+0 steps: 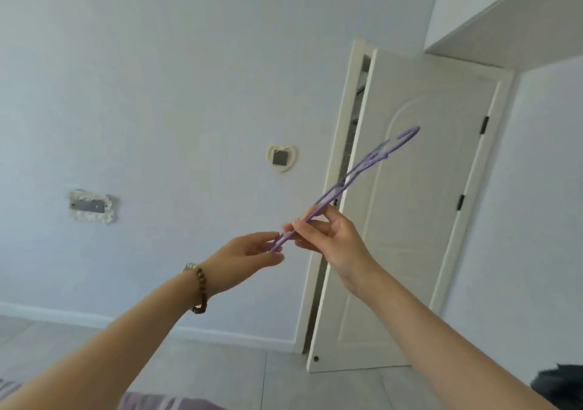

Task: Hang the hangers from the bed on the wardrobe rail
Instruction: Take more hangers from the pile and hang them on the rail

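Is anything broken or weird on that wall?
Yes. Left on the wall, a ragged hole with crumbly edges surrounds a bare grey box; its cover seems missing. The purple hanger looks fine.

A bedroom in a home: pale painted walls (157,78), a white panelled door (410,220) ajar, white skirting board (47,313), grey floor tiles (236,375), an overhead cupboard (473,15), and the mauve-covered edge of a bed (157,401).
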A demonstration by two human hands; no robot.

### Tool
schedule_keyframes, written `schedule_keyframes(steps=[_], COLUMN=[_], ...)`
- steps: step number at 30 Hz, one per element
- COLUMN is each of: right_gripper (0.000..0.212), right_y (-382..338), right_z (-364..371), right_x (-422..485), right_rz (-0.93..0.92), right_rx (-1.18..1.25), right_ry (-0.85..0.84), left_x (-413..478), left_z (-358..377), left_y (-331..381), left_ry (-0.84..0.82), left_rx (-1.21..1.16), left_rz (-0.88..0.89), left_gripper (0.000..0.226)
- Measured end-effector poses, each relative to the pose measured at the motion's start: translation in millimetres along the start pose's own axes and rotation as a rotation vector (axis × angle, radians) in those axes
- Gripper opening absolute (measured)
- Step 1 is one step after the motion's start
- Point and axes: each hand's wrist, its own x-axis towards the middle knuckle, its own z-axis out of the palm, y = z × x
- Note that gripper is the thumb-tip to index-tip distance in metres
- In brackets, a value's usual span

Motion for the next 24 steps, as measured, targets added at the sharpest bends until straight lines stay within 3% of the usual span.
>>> schedule_keyframes(steps=[2, 9, 18, 24], right_gripper=[0.01, 0.01, 0.007, 0.027], right_y=[-44.3, -138.6, -196.0, -214.7], right_z=[-24.5, -121.2, -255.8, -357.2], right_x=[-4.4, -65.7, -176.3, -244.8], right_rz=[-0.092, -0.229, -0.248, -0.225], right_rx=[-0.063, -0.275, -0.417, -0.45], right_ry=[0.078, 0.353, 0.696, 0.834], left_x=[7.7, 21.5, 43.9, 50.9], left_z=[12.2, 82.6, 240.4, 356.6], left_y=[42.4, 161.9, 270.5, 335.9], left_ry=[-0.046, -0.278, -0.444, -0.543], left_rx=[-0.059, -0.319, -0.436, -0.474], left_rz=[0.068, 0.224, 0.394, 0.435], left_gripper=[0.026, 0.034, 0.031, 0.031])
